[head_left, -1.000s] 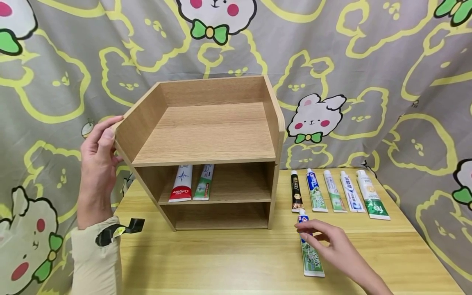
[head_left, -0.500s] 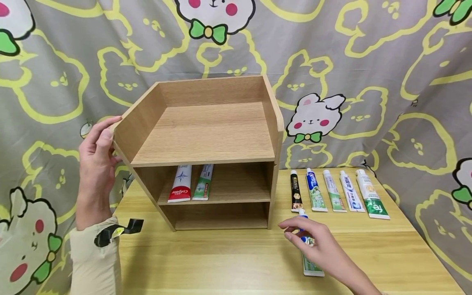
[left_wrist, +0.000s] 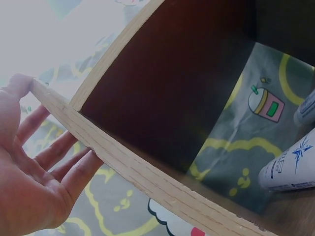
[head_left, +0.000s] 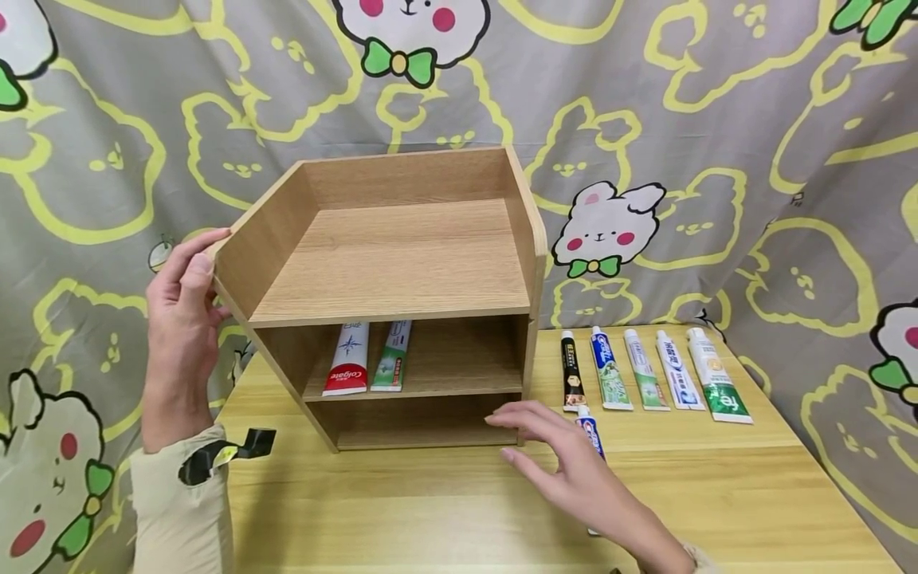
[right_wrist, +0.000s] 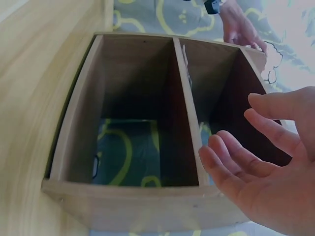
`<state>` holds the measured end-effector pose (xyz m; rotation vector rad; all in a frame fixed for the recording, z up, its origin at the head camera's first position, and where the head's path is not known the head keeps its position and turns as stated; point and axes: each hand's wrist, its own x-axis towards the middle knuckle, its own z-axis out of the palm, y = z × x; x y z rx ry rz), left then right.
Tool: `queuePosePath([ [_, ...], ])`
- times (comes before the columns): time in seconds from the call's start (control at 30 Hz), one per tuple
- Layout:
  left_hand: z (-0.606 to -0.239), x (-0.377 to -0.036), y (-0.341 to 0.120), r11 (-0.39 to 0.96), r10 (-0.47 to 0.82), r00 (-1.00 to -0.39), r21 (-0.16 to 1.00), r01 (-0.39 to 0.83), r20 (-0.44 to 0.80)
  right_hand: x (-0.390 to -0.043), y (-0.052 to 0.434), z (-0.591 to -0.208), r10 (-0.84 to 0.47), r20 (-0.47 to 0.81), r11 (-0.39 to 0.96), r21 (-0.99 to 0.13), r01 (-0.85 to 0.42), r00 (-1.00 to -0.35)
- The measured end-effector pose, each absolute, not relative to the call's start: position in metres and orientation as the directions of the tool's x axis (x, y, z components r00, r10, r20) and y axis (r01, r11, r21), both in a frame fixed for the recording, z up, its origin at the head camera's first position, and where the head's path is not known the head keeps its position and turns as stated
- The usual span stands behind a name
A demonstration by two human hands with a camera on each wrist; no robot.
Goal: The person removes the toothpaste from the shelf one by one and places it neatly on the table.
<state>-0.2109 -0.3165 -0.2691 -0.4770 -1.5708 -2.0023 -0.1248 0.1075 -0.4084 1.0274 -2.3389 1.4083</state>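
While the left hand [head_left: 179, 319] grips the front edge of the left side panel of the wooden shelf unit [head_left: 390, 263], thumb on the edge and fingers [left_wrist: 59, 155] spread flat against the panel's outer face, the right hand [head_left: 566, 470] hovers just in front of the unit's lower right corner. Its fingers [right_wrist: 236, 157] are straight, slightly apart and hold nothing. Beneath that hand a blue and white toothpaste tube [head_left: 591, 434] lies on the worktop [head_left: 445, 510], cap pointing away from the person, mostly covered by the palm; whether the hand touches it cannot be told. On the unit's middle shelf lie a red and white tube [head_left: 347, 360] and a green tube [head_left: 392, 357], side by side. Right of the unit, five more tubes [head_left: 649, 371] lie in a row on the worktop. A rabbit-patterned cloth [head_left: 717, 119] hangs behind.
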Motion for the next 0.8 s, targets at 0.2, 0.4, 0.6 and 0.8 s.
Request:
queuePosePath([
  [0.2,-0.269,-0.211,-0.316,-0.162,-0.203,-0.788,0.773,0.613,0.582,-0.130,0.088,-0.400,-0.409,0.515,0.321,-0.692,-0.647,-0.753],
  [0.4,-0.269,-0.212,-0.317,-0.185,-0.205,-0.787,0.767,0.615,0.582,-0.142,0.067,-0.391,-0.403,0.530,0.325,-0.679,-0.658,-0.746],
  [0.6,-0.270,-0.212,-0.317,-0.186,-0.204,-0.785,0.764,0.618,0.585,-0.153,0.048,-0.386,-0.398,0.535,0.335,-0.672,-0.661,-0.745],
  [0.8,-0.271,-0.213,-0.315,-0.162,-0.219,-0.770,0.756,0.635,0.600,-0.164,0.030,-0.381,-0.409,0.524,0.346,-0.669,-0.658,-0.747],
])
